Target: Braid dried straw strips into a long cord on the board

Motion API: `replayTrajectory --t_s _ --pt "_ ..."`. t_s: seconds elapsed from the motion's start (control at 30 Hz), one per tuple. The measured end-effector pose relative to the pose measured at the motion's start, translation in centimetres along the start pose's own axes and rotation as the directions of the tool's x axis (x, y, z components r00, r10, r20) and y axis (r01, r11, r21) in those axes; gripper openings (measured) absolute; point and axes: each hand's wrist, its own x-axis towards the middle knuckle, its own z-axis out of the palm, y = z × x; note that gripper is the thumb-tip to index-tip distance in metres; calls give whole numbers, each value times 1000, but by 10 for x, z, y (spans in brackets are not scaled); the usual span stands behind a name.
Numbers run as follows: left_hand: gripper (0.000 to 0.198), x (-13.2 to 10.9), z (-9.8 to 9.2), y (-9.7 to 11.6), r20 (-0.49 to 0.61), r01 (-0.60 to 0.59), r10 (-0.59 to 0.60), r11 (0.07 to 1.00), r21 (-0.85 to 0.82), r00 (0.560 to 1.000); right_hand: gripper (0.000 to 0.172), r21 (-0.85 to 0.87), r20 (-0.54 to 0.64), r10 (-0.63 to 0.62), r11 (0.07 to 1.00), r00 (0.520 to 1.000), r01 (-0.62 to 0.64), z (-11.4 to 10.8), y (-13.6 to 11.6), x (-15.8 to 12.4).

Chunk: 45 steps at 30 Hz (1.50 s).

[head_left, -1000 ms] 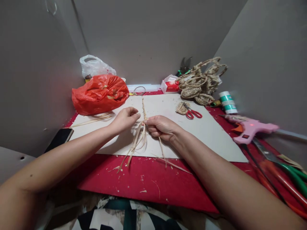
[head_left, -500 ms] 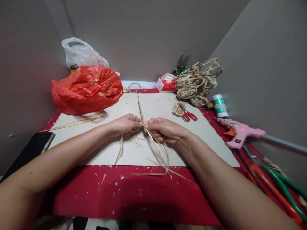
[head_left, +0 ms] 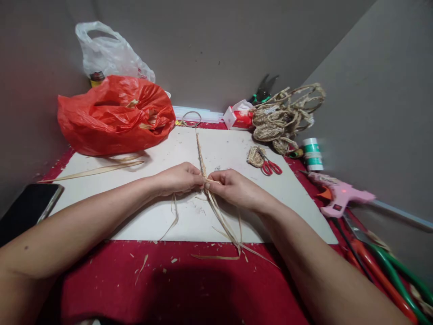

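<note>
A thin braid of dry straw point(head_left: 200, 151) points away from me over the white board point(head_left: 162, 221). My left hand point(head_left: 181, 177) is closed in a pinch at the braid's near end, with a loose strand hanging below it. Close against it, my right hand point(head_left: 233, 186) pinches straw strands at the same end, thumb and forefinger together. Several long straw strands point(head_left: 225, 222) trail from between the hands toward me, over the board's front edge onto the red cloth point(head_left: 162, 284). The fingertips hide the exact crossing of the strands.
Left are a red plastic bag point(head_left: 115, 122) holding straw, loose straw strips point(head_left: 98, 170) and a phone point(head_left: 27, 207). Red-handled scissors point(head_left: 270, 167) lie by a small woven piece point(head_left: 255, 155). Rope coils point(head_left: 280, 119), a pink glue gun point(head_left: 345, 194) and large shears point(head_left: 382, 257) are on the right.
The view has shifted a little. My right hand's fingers have opened slightly and drawn a strand sideways at the braid's end. My left hand still pinches there.
</note>
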Motion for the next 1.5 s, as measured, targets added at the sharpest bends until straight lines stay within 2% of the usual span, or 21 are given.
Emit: replayTrajectory --t_s 0.07,0.23,0.4,0.5,0.57,0.7,0.83,1.0,1.13,1.23,1.3,1.33,1.37,1.4,1.43,1.47,1.5 --pt "21 1 1 0 1 13 -13 1000 -11 1000 28 -75 -20 -18 997 1000 17 2 -1 -1" --pt "22 3 4 2 -75 52 -51 999 14 996 26 -211 -63 -90 975 994 75 5 1 -2" --pt "22 3 7 2 -124 46 -45 999 2 991 29 -226 25 -47 973 999 51 -3 -3 -8" --pt "21 3 8 3 -133 39 -42 999 -21 990 27 -280 -15 -25 960 1000 19 -9 -6 -12" --pt "20 3 9 2 -137 31 -34 999 -24 990 26 -247 -19 -17 969 1000 12 -10 -8 -14" --pt "20 4 9 -3 -134 -8 2 999 -45 991 27 -73 36 -1 997 999 3 -1 -11 -17" --pt "24 2 10 -5 -93 -60 47 988 -145 995 30 -24 -25 30 999 999 -31 13 -13 -21" --pt "33 -3 13 -2 -107 -60 32 960 -273 994 27 -243 -164 -35 970 986 -6 26 -13 -23" --pt "28 -4 16 -2 -136 -77 41 958 -277 990 27 -350 -195 -64 937 979 -9 34 -12 -23" --pt "20 -3 16 -3 -160 -73 32 964 -256 987 28 -359 -98 -86 932 991 45 33 -18 -29" --pt "19 -3 15 -3 -147 -71 33 962 -263 989 29 -264 142 -87 957 986 123 24 -23 -37" --pt "18 -3 14 -2 -136 -70 34 960 -270 990 29 -177 302 -85 974 950 143 18 -25 -41" --pt "19 -3 13 -2 -125 -69 35 958 -278 992 30 -78 460 -82 988 884 133 10 -27 -45" --pt "19 -3 12 -2 -113 -65 35 957 -283 993 32 9 560 -86 995 824 98 1 -26 -47" --pt "20 -3 11 -1 -100 -59 32 957 -285 994 36 72 559 -92 995 824 62 -7 -24 -48" --pt "21 -3 10 0 -88 -54 30 957 -285 996 39 126 460 -98 991 882 44 -13 -21 -47" --pt "21 -4 9 0 -74 -47 27 957 -285 997 41 171 256 -91 984 962 48 -18 -17 -44"
